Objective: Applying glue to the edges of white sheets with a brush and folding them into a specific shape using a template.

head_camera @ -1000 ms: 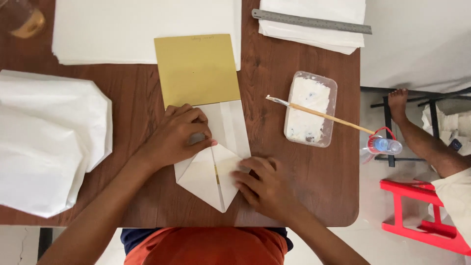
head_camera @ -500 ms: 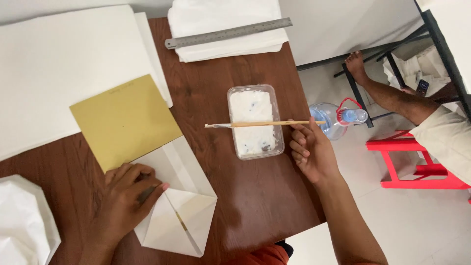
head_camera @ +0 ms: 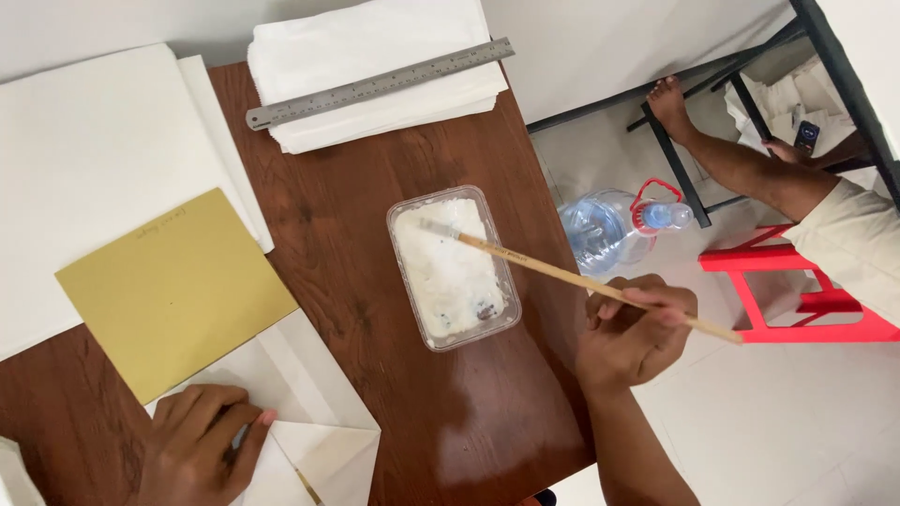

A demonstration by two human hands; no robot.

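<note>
So my right hand (head_camera: 630,333) pinches a thin wooden brush (head_camera: 581,279), its bristle tip resting in the white paste of the clear plastic tray (head_camera: 454,268) at about ten o'clock from that hand. My left hand (head_camera: 204,445) lies flat, fingers spread, pressing the folded white paper (head_camera: 323,426) at seven o'clock on the tabletop (head_camera: 375,169). The folds look made; pasting the flaps seems left to do. The tabletop's right edge runs close under my right wrist, while bare wood between tray and paper leaves room to bring the brush across.
</note>
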